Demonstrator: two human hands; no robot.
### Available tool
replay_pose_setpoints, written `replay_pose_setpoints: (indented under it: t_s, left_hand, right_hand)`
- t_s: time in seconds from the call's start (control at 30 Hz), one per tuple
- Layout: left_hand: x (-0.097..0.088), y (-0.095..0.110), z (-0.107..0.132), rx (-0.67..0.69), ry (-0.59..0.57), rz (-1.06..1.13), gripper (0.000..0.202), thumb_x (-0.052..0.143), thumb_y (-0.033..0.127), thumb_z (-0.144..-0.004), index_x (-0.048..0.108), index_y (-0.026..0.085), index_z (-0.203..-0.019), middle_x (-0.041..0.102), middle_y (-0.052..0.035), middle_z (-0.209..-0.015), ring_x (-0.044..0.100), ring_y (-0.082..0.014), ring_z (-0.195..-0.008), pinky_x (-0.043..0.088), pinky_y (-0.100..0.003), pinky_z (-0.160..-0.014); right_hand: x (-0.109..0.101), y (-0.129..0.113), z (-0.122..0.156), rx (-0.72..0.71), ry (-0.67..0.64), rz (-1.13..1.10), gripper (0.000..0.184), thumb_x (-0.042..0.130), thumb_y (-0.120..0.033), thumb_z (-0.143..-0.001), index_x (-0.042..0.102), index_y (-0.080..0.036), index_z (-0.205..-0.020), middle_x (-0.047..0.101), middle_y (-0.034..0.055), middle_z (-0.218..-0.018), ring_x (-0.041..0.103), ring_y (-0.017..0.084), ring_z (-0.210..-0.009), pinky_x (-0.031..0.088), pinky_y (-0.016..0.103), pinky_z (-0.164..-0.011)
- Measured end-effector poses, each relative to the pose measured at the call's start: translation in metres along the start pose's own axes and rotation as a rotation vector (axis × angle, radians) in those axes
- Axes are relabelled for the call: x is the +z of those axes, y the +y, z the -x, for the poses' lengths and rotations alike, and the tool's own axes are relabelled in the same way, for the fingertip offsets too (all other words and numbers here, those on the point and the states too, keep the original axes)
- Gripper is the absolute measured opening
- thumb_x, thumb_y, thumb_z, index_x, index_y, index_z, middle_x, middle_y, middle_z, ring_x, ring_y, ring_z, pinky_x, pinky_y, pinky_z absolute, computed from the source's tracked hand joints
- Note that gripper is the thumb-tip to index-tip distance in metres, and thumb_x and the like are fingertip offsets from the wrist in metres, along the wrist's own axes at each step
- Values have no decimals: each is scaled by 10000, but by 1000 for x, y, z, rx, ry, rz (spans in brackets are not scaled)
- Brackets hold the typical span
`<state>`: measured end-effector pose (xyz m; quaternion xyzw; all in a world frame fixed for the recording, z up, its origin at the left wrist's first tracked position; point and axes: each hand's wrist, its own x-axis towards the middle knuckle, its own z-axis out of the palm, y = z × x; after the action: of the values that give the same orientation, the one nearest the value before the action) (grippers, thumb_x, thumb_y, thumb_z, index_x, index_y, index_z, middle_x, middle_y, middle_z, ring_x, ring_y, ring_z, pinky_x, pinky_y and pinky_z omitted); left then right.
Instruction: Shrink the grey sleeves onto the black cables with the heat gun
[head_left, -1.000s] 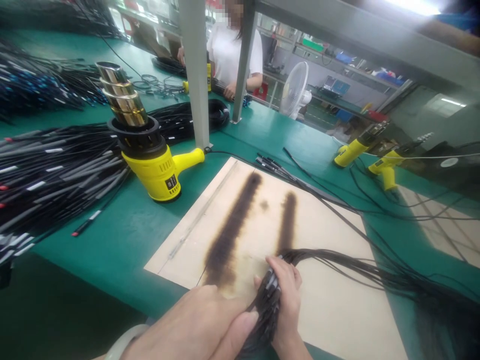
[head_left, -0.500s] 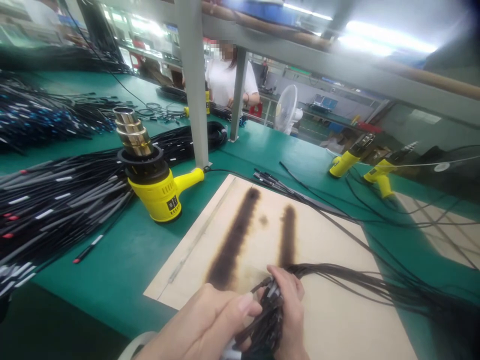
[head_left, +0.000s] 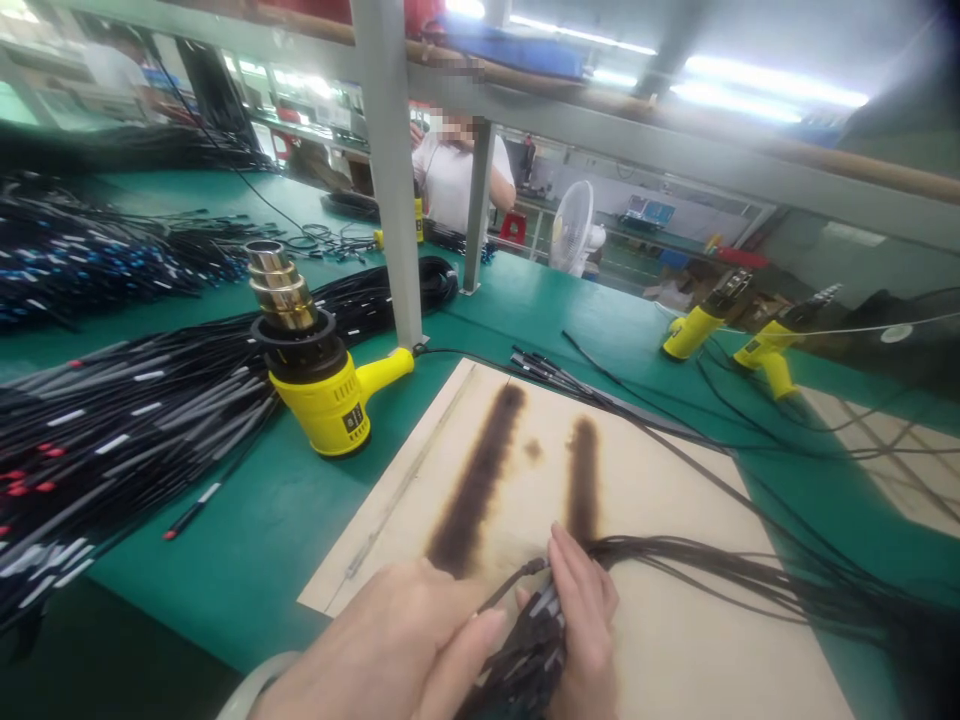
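Black cable now stands out between left hand and right hand.

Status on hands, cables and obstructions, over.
Right hand holding cable bundle over board. Left hand pinching single cable. Yellow heat gun upright, left of board, apart from hands.

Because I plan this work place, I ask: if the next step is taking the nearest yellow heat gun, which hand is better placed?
Probably the left hand: it is nearer the heat gun, on its side, though seemingly busy with a cable. The right hand is farther off, holding the cable bundle.
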<state>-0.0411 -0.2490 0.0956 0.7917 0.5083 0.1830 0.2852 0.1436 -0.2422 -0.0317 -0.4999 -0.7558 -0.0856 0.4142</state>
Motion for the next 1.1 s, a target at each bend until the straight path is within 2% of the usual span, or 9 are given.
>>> replay_pose_setpoints:
  t_s: [0.1, 0.2, 0.37, 0.47, 0.53, 0.63, 0.77, 0.9, 1.1]
  left_hand:
    - [-4, -2, -3, 28, 4, -46, 375, 295, 350, -919, 616, 203, -791, 602, -23, -741, 550, -146, -692, 446, -236, -668]
    - [-6, -8, -7, 48, 6, -109, 373, 291, 333, -924, 630, 202, -842, 603, -28, -750, 556, -154, -696, 455, -249, -670]
    - [-3, -24, -8, 87, 76, -178, 355, 288, 297, -925, 629, 200, -950, 618, -35, -780, 572, -164, -709, 471, -262, -665]
    - [-3, -31, -6, 116, 68, -178, 311, 322, 275, -917, 623, 214, -967, 630, -25, -805, 582, -152, -726, 477, -246, -676]
    - [-5, -33, -5, 139, 77, -181, 281, 346, 257, -909, 615, 226, -981, 640, -15, -835, 588, -143, -748, 475, -231, -671]
    - [-12, -28, -5, 210, 143, -197, 261, 368, 209, -892, 596, 240, -1016, 656, 8, -881, 596, -133, -788, 469, -215, -666]
    - [-19, -19, -8, 344, 220, -205, 287, 390, 124, -849, 562, 255, -1037, 667, 58, -892, 608, -96, -777, 447, -205, -798]
    - [-20, -17, -8, 371, 224, -189, 361, 431, 67, -808, 515, 268, -1095, 657, 80, -944, 602, -72, -823, 356, -209, -954]
    - [-18, -18, -6, 378, 228, -188, 370, 394, 57, -820, 502, 247, -1119, 649, 46, -927, 594, -83, -843, 265, -264, -1032]
  right_hand:
    - [4, 0, 3, -6, -74, 93, 575, 496, -161, -815, 297, -72, -1347, 453, 188, -1275, 425, 259, -1179, 312, 440, -935]
    - [11, -3, 3, 25, -211, 165, 692, 431, -132, -736, 210, -70, -1389, 426, 179, -1310, 425, 276, -1179, 294, 463, -936]
    - [9, -4, -5, 68, -433, 104, 883, 424, -114, -580, 115, -108, -1407, 401, 166, -1337, 411, 329, -1186, 292, 541, -919]
    - [-6, 7, -14, -2, -656, -51, 873, 486, -148, -646, 58, -143, -1407, 355, 152, -1371, 375, 318, -1229, 285, 556, -957]
    - [-16, 17, -19, -2, -745, -163, 831, 559, -229, -727, 73, -198, -1401, 369, 117, -1365, 364, 286, -1247, 247, 552, -1000]
    - [-20, 28, -26, 54, -663, -294, 606, 561, -313, -826, 239, -279, -1338, 490, 44, -1256, 454, 213, -1166, 249, 489, -1009]
    - [-14, 28, -34, 70, -403, -422, 264, 521, -202, -868, 479, -280, -1117, 610, -25, -977, 564, 128, -888, 315, 382, -912]
    - [-11, 24, -38, 45, -338, -466, 221, 532, -125, -849, 521, -241, -1037, 605, -32, -862, 554, 103, -796, 310, 362, -887]
    - [-11, 25, -40, 35, -289, -476, 229, 534, -102, -839, 529, -219, -1035, 603, -16, -852, 557, 105, -783, 316, 364, -885]
